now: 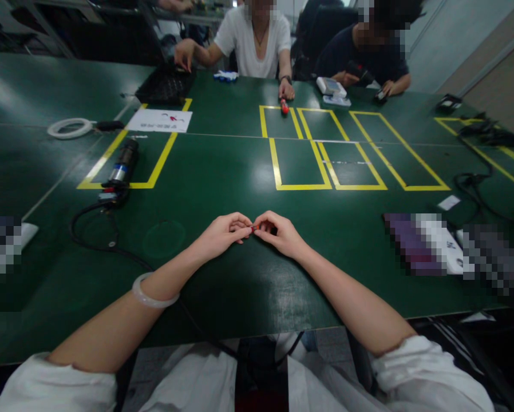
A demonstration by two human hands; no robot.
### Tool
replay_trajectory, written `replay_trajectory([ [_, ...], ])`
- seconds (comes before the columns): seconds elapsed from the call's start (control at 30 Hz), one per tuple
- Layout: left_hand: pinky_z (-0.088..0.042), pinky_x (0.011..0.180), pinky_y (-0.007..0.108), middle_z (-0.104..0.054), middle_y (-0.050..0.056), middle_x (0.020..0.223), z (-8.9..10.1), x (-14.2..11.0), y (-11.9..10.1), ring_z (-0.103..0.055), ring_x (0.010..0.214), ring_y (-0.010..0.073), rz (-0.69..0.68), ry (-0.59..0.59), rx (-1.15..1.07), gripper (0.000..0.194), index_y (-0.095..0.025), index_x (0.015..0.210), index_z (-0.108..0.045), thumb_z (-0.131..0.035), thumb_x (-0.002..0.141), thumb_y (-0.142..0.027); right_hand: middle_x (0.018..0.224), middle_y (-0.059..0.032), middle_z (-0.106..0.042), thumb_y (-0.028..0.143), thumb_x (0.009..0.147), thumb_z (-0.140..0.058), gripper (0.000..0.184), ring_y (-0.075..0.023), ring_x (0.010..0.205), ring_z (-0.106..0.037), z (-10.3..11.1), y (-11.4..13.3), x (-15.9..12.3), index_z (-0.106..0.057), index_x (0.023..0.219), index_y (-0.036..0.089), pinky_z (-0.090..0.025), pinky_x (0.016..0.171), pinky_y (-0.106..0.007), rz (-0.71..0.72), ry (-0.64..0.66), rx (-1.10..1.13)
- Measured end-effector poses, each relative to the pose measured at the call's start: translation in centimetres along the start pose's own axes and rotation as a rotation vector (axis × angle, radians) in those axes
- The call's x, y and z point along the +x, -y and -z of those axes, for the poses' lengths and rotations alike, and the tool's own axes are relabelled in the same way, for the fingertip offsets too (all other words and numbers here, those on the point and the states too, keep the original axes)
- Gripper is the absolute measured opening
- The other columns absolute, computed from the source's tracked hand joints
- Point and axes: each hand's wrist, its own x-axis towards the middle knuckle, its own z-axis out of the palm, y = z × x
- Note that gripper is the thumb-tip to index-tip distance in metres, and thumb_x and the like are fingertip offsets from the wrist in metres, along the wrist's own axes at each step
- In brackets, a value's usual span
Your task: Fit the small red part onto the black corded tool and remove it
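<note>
My left hand [223, 233] and my right hand [278, 231] meet over the green table [240, 286], fingertips pinched together. Between them shows a tiny red piece [254, 228], gripped from both sides. Most of it is hidden by my fingers, so I cannot make out its shape. A pale bangle [150, 293] sits on my left wrist. Both forearms rest on the table's near edge.
Yellow tape boxes [308, 160] mark the table. A black and silver cylinder tool [120, 167] with a cable [94, 240] lies at left, near a white ring [70, 127] and a paper sheet [159, 120]. Two people sit across; one hand holds a red item [284, 106]. Cables [480, 183] lie at right.
</note>
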Motion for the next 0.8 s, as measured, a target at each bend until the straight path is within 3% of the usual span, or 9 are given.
replay_trajectory([
  [0.13,-0.051,0.069,0.031,-0.064,0.006,0.089,-0.1,0.0,0.1,-0.062,0.079,0.0165,-0.049,-0.007,0.003,0.033,-0.016,0.094,-0.059,-0.073,0.075,-0.038,0.085,-0.0006,-0.063,0.028,0.085,-0.066,0.021,-0.0118,0.072,-0.058,-0.1,-0.2,0.0,-0.06,0.103,0.019,-0.045,0.065,-0.025,-0.037,-0.009,0.01],
  [0.27,-0.05,0.07,0.03,-0.065,0.006,0.09,0.1,0.0,0.2,-0.063,0.08,0.0171,-0.085,-0.005,0.074,0.033,-0.016,0.094,-0.059,-0.071,0.077,-0.042,0.087,-0.0012,-0.064,0.026,0.085,-0.066,0.015,-0.0117,0.073,-0.058,0.0,-0.4,0.0,-0.063,0.098,0.018,-0.046,0.067,-0.025,-0.021,-0.008,-0.016],
  [0.4,-0.05,0.076,0.032,-0.068,0.008,0.096,2.0,0.3,0.2,-0.064,0.087,0.0197,-0.133,-0.088,0.26,0.038,-0.017,0.102,-0.063,-0.06,0.085,-0.05,0.084,-0.0004,-0.063,0.026,0.085,-0.066,0.015,-0.0116,0.071,-0.057,0.2,-0.2,0.0,-0.064,0.097,0.019,-0.045,0.066,-0.025,-0.051,-0.016,-0.032],
  [0.47,-0.049,0.081,0.033,-0.068,0.008,0.101,4.0,0.4,0.3,-0.063,0.091,0.0207,-0.149,-0.221,0.385,0.039,-0.017,0.107,-0.063,-0.057,0.088,-0.051,0.081,0.0002,-0.062,0.026,0.085,-0.066,0.015,-0.0113,0.07,-0.056,0.2,-0.1,0.0,-0.064,0.098,0.018,-0.045,0.066,-0.025,-0.066,-0.013,-0.035],
  [0.57,-0.047,0.09,0.037,-0.065,0.011,0.111,8.3,0.2,0.7,-0.061,0.1,0.0243,-0.135,-0.514,0.668,0.041,-0.016,0.113,-0.063,-0.055,0.089,-0.048,0.079,0.0009,-0.06,0.026,0.085,-0.066,0.016,-0.0108,0.068,-0.055,0.3,0.0,0.1,-0.064,0.098,0.018,-0.044,0.065,-0.025,-0.073,-0.002,-0.035],
  [0.67,-0.04,0.102,0.048,-0.056,0.018,0.129,13.3,-0.8,1.6,-0.049,0.122,0.0343,-0.039,-0.814,0.997,0.053,-0.011,0.128,-0.056,-0.056,0.088,-0.046,0.08,0.0007,-0.06,0.026,0.084,-0.066,0.016,-0.0108,0.068,-0.055,0.3,0.0,0.1,-0.064,0.098,0.018,-0.044,0.065,-0.025,-0.067,0.003,-0.032],
  [0.73,-0.036,0.105,0.055,-0.046,0.022,0.143,16.3,-1.8,2.3,-0.042,0.129,0.039,0.073,-0.931,1.088,0.067,-0.009,0.139,-0.046,-0.056,0.087,-0.05,0.081,0.0004,-0.061,0.025,0.085,-0.066,0.015,-0.011,0.069,-0.055,0.4,0.0,0.1,-0.064,0.098,0.018,-0.044,0.066,-0.025,-0.066,0.006,-0.037],
  [0.8,-0.036,0.103,0.058,-0.039,0.023,0.148,18.6,-2.9,2.8,-0.04,0.129,0.0415,0.225,-0.954,1.109,0.081,-0.008,0.144,-0.039,-0.055,0.084,-0.06,0.081,0.0004,-0.062,0.026,0.085,-0.066,0.015,-0.0111,0.07,-0.056,0.4,0.0,0.1,-0.064,0.098,0.018,-0.044,0.066,-0.025,-0.07,0.01,-0.046],
])
